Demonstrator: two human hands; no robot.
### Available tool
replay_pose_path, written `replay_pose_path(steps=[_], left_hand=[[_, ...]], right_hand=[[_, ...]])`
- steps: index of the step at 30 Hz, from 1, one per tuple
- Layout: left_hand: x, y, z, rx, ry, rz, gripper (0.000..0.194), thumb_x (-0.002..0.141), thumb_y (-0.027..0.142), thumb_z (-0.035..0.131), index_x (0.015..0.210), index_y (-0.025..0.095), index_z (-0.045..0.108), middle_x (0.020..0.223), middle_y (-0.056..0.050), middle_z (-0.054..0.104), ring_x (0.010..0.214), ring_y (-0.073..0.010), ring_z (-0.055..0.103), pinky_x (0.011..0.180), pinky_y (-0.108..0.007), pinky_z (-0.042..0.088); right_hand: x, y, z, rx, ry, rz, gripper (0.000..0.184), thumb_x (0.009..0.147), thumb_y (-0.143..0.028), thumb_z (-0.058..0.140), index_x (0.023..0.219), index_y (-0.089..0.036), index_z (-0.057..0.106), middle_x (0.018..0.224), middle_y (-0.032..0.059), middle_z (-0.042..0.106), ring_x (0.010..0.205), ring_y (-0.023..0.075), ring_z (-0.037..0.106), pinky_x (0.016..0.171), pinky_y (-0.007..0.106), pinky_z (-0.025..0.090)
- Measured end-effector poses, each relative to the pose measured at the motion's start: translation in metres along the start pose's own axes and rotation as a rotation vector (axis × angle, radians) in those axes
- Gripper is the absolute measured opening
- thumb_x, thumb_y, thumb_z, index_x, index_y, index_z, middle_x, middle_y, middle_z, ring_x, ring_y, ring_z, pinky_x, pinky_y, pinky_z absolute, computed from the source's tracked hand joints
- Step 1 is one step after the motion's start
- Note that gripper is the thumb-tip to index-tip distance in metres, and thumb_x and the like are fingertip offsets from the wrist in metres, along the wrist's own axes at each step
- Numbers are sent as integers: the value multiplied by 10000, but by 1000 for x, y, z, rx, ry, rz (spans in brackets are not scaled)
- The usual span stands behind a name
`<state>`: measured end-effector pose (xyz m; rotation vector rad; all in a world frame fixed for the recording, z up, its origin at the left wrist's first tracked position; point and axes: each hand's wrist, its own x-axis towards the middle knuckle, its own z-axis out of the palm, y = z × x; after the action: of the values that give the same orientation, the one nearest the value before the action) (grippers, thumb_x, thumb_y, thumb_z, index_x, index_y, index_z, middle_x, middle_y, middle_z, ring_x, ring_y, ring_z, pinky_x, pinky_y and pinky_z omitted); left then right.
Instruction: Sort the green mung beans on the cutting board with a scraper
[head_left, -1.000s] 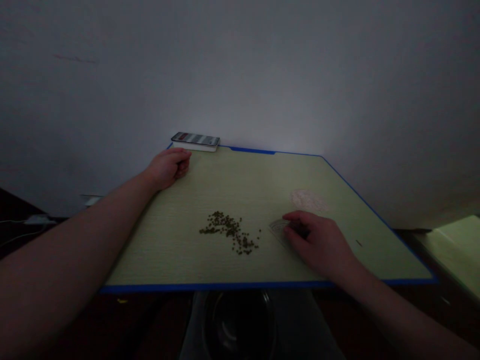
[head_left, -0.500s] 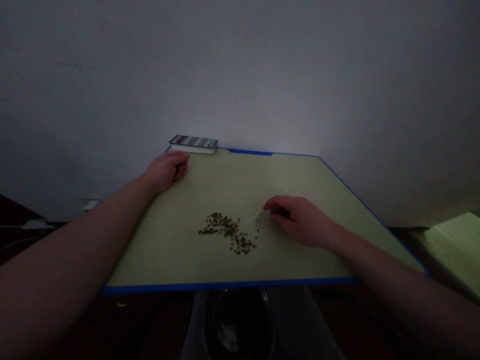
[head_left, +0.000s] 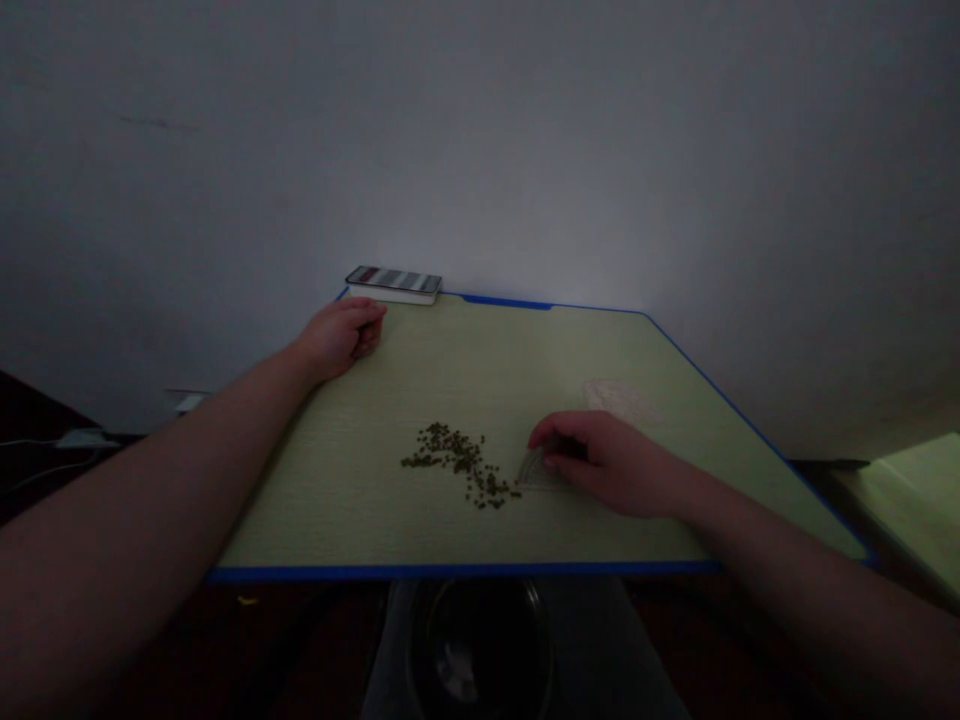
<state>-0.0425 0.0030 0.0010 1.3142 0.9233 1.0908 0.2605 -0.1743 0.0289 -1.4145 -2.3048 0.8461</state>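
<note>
My right hand (head_left: pixel 607 464) grips a clear plastic piece (head_left: pixel 535 472), probably a small triangular scraper, with its tip at the right end of a loose trail of small dark green seeds (head_left: pixel 457 462). The seeds lie mid-table on a pale green tabletop (head_left: pixel 352 500) edged in blue tape. Near the far edge, my left hand (head_left: pixel 339 338) rests curled on the surface, holding nothing I can see.
A phone (head_left: pixel 394 279) lies on a white box (head_left: pixel 390 297) beyond the far edge, by a white wall. A pale powdery patch (head_left: pixel 619 402) sits at the table's right. A dark round bowl (head_left: pixel 480 640) lies below the near edge.
My right hand has moved left from its position a second ago, carrying the plastic piece up to the seeds. My left hand has stayed in place.
</note>
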Motion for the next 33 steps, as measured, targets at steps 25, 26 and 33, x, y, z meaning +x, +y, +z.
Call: replay_pose_path(steps=[25,26,33], left_hand=[[0,2,3,-14,-1,23,242,716,178,545,541,181,378,424,50,345,337,-46,308,345,-228,149],[0,2,3,-13,3,23,243,715,179,546,541,181,377,424,50,345,337,-45,306,346,-229,150],[2,1,2,-25,-3,12,244,709,187,554,550,184,370,427,50,352,338,-47,307,351,-230,145]], right_hand=[[-23,-25,27,15,51,80,219,799,-158,489,970,-217,611,811,12,650,695,132,566,625,257,420],[-24,-28,28,25,44,81,221,798,-155,488,969,-218,612,827,14,653,708,135,570,631,259,423],[-30,-38,29,70,-38,70,239,781,-132,501,941,-247,634,837,-6,666,729,133,585,648,258,434]])
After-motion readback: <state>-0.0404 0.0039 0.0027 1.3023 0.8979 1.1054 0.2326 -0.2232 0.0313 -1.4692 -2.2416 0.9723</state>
